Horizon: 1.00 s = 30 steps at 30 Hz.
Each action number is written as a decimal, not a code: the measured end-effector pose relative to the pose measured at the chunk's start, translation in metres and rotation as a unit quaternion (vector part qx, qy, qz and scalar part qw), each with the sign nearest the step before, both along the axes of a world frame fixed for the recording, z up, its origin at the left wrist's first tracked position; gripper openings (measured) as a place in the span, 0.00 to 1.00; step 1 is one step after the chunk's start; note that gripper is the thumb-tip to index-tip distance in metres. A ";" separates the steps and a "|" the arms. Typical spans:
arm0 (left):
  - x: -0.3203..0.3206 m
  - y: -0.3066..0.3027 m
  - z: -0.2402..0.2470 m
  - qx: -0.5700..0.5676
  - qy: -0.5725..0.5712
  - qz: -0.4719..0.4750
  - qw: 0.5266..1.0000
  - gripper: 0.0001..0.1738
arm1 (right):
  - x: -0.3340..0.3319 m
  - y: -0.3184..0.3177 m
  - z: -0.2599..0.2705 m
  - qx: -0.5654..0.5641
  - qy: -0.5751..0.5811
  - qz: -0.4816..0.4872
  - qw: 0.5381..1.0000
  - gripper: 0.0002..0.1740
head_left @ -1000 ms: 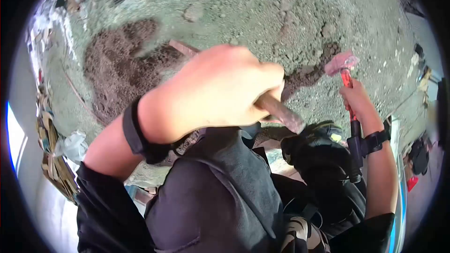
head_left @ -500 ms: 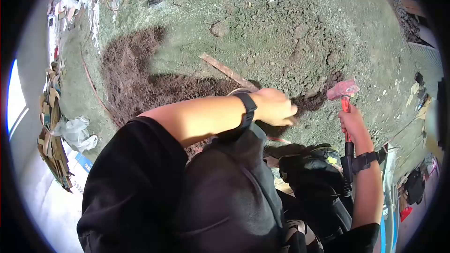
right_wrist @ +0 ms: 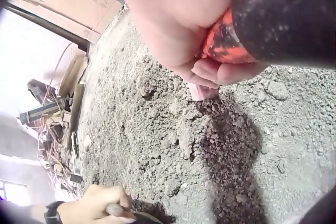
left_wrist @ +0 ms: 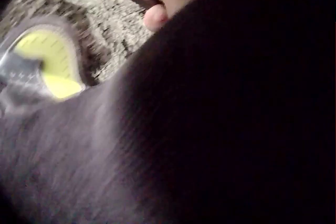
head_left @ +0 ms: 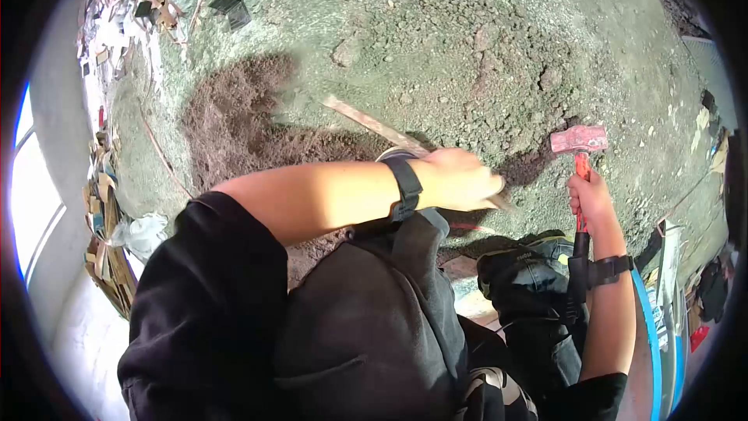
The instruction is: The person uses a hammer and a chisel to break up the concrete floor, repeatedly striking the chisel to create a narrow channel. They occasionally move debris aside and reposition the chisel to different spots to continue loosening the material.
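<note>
Fingers of the person's left hand [head_left: 463, 179] are curled round a wooden-looking stick [head_left: 370, 123], its far end reaching out over the ground and its blunt near end poking out beside the thumb, as I see it on my right wrist feed. The right hand [head_left: 594, 199] grips a sledgehammer [head_left: 579, 139] by its orange-red handle, just below the pinkish head; the black lower part of the handle runs back along the wrist. I cannot tell from here whether the head touches the soil. Each wrist wears a black strap [head_left: 407, 183]. Most of my left wrist feed is dark cloth, with one fingertip showing. Below the left forearm is a bent knee in dark trousers [head_left: 351, 320], and near the right hand a black shoe [head_left: 518, 273] with yellow patches. Beyond spreads rough, crumbly earth [head_left: 436, 54] with dark brown patches, shadow or damp, I cannot say which. Farther left I see a plastic bag [head_left: 142, 234] beside stacked cardboard [head_left: 109, 257].
</note>
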State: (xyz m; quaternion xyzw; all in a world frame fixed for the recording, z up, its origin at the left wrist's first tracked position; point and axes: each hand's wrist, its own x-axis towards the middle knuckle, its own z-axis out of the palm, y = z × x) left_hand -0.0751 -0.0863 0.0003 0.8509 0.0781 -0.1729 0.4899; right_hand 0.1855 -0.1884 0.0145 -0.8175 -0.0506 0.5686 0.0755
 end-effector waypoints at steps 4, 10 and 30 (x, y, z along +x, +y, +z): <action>0.037 0.019 0.033 -0.018 -0.132 0.111 0.985 0.19 | 0.004 -0.001 -0.003 0.009 0.004 0.027 1.000 0.04; 0.022 0.031 0.016 -0.006 -0.079 0.114 0.990 0.14 | -0.004 0.006 0.004 0.007 -0.023 0.053 0.998 0.06; 0.003 -0.022 0.024 -0.098 -0.086 -0.138 0.982 0.07 | -0.007 -0.028 0.088 0.112 -0.046 -0.189 0.975 0.11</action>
